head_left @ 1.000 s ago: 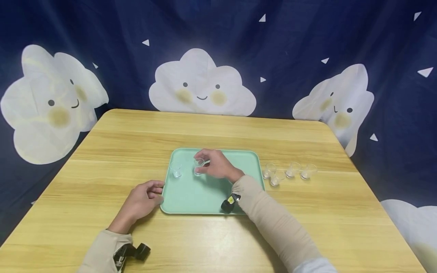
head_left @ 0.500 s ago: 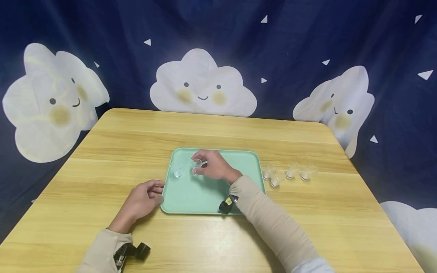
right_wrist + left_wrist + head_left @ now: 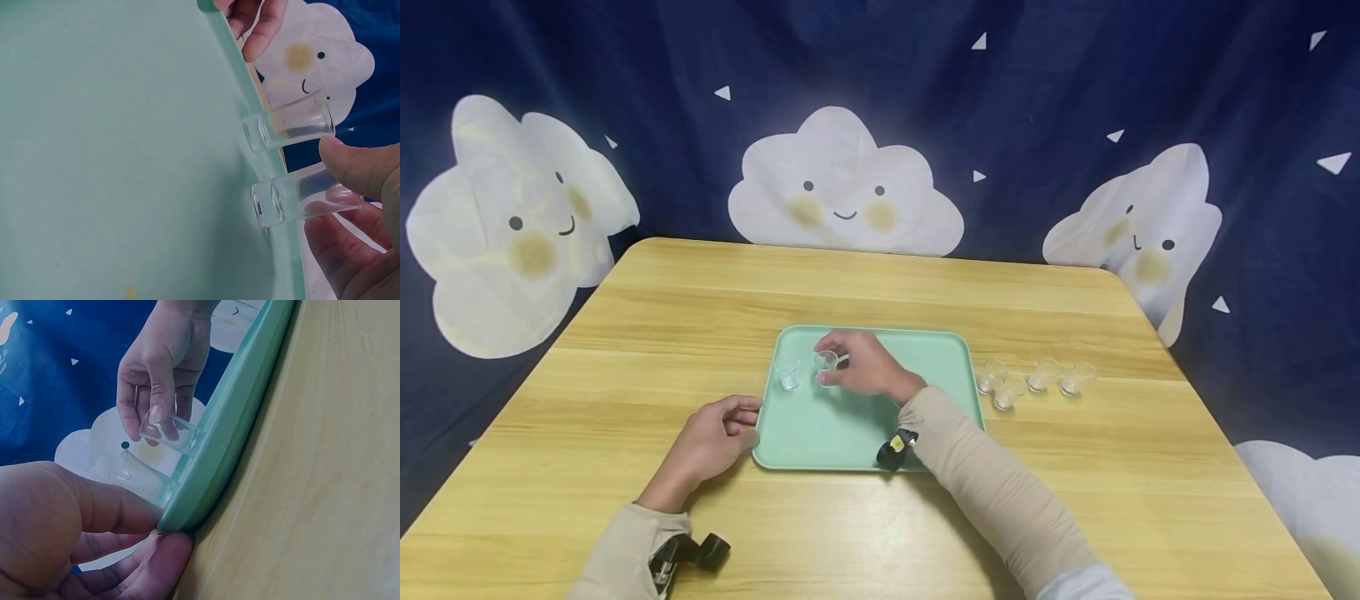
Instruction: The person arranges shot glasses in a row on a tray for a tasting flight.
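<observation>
My right hand [image 3: 867, 363] pinches a clear shot glass [image 3: 281, 199] near its rim between thumb and fingers. The glass is upright, its base right at the green tray [image 3: 820, 433]. Close to its left a second shot glass [image 3: 787, 372] stands on the tray near the left rim; both also show in the left wrist view, the held glass [image 3: 170, 432] farther from the camera than the standing glass [image 3: 140, 478]. My left hand [image 3: 713, 440] holds the tray's left edge, thumb and fingertips at the rim [image 3: 206, 481].
Several more clear shot glasses [image 3: 1006, 392] stand grouped on the wooden table [image 3: 865, 533] just right of the tray. Behind the table hangs a dark blue curtain [image 3: 1037, 67] printed with white clouds.
My right hand has moved slightly left with its shot glass, bringing it nearer the standing one. The left hand stays in place at the tray's edge.
</observation>
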